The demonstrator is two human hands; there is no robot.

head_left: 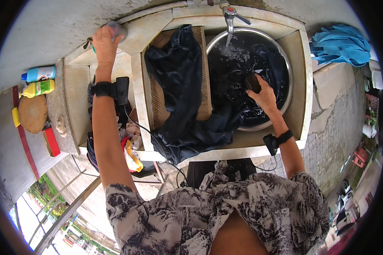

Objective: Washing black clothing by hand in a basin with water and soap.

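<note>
My left hand (104, 41) reaches to the far left corner of the sink, its fingers closed around a clear plastic cup (120, 31). My right hand (264, 97) grips a dark scrubbing brush (253, 82) over the metal basin (290, 95); the brush's underside is hidden. Dark water (230, 70) fills the basin, with dark cloth partly under the surface. Dark blue trousers (174, 72) lie over a brown ribbed washboard (206, 80), drape across the sink's front edge and run toward the basin. From the tap (230, 18), water pours into the basin.
On the left ledge lie a blue-and-white bottle (40, 74), a yellow bottle (39, 88), a round wooden board (33, 114) and a red box (51, 141). Crumpled clothes (132, 148) fill the left compartment. Blue cloth (340, 44) hangs at right. A cable (144, 129) trails from my left wrist.
</note>
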